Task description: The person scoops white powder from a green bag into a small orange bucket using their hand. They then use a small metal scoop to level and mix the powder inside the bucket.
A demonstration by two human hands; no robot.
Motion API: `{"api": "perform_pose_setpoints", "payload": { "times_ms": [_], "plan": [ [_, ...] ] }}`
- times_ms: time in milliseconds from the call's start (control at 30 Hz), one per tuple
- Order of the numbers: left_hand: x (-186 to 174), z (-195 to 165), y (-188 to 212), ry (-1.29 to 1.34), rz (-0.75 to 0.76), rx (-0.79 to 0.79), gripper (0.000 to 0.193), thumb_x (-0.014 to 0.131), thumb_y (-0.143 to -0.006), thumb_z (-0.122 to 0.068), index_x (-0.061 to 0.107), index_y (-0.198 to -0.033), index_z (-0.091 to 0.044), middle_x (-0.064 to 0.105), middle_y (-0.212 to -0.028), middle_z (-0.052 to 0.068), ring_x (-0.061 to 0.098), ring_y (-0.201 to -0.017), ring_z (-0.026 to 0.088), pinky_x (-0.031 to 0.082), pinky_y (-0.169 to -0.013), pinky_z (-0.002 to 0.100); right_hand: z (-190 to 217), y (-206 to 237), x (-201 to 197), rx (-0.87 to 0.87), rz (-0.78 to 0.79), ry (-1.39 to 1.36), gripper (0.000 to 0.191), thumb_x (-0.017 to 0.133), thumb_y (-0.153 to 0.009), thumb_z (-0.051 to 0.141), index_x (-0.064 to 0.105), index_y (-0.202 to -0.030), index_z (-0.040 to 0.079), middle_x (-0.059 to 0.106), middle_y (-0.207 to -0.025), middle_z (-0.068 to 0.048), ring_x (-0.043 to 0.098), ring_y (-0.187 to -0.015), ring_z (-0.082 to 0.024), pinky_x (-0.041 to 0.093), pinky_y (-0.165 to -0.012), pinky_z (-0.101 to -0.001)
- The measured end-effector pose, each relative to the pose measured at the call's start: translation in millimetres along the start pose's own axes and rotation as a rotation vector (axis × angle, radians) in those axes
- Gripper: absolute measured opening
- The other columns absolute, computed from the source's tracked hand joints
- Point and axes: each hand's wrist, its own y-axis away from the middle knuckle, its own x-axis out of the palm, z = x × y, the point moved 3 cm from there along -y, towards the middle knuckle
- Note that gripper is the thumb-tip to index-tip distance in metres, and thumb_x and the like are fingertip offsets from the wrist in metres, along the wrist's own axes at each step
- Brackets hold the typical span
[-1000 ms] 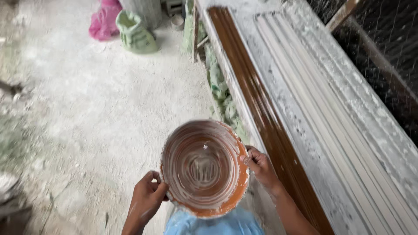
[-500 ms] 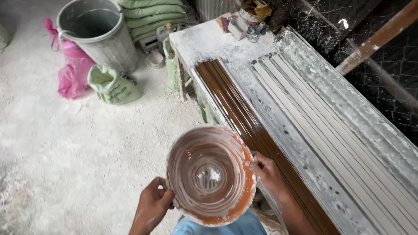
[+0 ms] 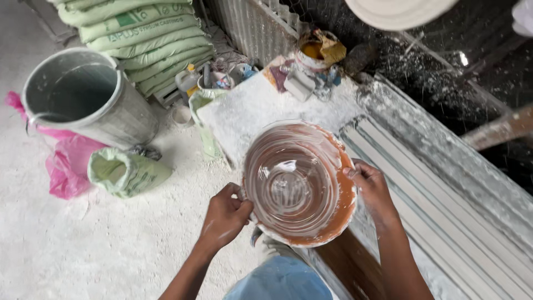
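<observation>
left hand [image 3: 225, 215]: closed on the near-left rim of the orange bowl [image 3: 297, 183]
right hand [image 3: 371, 188]: gripping the bowl's right rim
bowl: white-smeared inside, held above the dusty worktop [image 3: 261, 105] edge
floor: grey bucket [image 3: 83, 100], green sack [image 3: 125, 172]

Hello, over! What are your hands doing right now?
Left hand and right hand grip orange bowl by its rim. Bowl smeared white inside, held above dusty table. Nothing in the way.

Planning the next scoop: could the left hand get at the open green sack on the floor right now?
Probably not yet: the left hand grips the orange bowl, though the floor toward the green sack looks unobstructed.
</observation>
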Motion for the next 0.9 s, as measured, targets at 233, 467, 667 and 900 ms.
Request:
{"api": "perform_pose_setpoints", "payload": {
  "times_ms": [233,467,667,900],
  "plan": [
    [28,-33,-175,-0.130,0.013,0.094,0.023,0.065,-0.085,-0.018,0.060,-0.092,0.002,0.058,-0.050,0.014,0.050,-0.044,0.017,0.042,-0.046,0.035,-15,-160,-30,0.019,-0.048,0.189,0.019,0.071,-0.091,0.028,0.064,-0.083,0.012,0.042,-0.067,0.010,0.036,-0.065,-0.005,0.031,-0.057,-0.0258],
    [72,-7,-286,0.020,0.034,0.099,0.023,0.064,-0.087,-0.016,0.057,-0.091,0.005,0.062,-0.056,0.011,0.055,-0.048,0.014,0.045,-0.047,0.035,-76,-249,-41,0.072,-0.160,0.211,0.040,0.074,-0.095,0.028,0.051,-0.068,0.009,0.039,-0.064,0.007,0.032,-0.061,-0.007,0.029,-0.053,-0.0280],
    [97,9,-311,0.271,0.234,0.012,0.022,0.061,-0.091,-0.012,0.051,-0.100,0.004,0.066,-0.070,0.014,0.061,-0.056,0.016,0.054,-0.049,0.033,-89,-266,-55,0.147,-0.235,0.167,0.046,0.075,-0.094,0.033,0.044,-0.069,0.009,0.038,-0.065,0.005,0.036,-0.058,-0.008,0.039,-0.053,-0.0287],
    [115,21,-311,0.122,0.354,0.040,0.031,0.055,-0.096,-0.019,0.048,-0.119,0.000,0.071,-0.084,0.014,0.070,-0.065,0.019,0.061,-0.055,0.035,-100,-261,-85,0.201,-0.179,0.507,0.049,0.069,-0.094,0.050,0.061,-0.078,0.005,0.051,-0.068,-0.003,0.050,-0.063,-0.016,0.048,-0.058,-0.0371]
  ]
}}
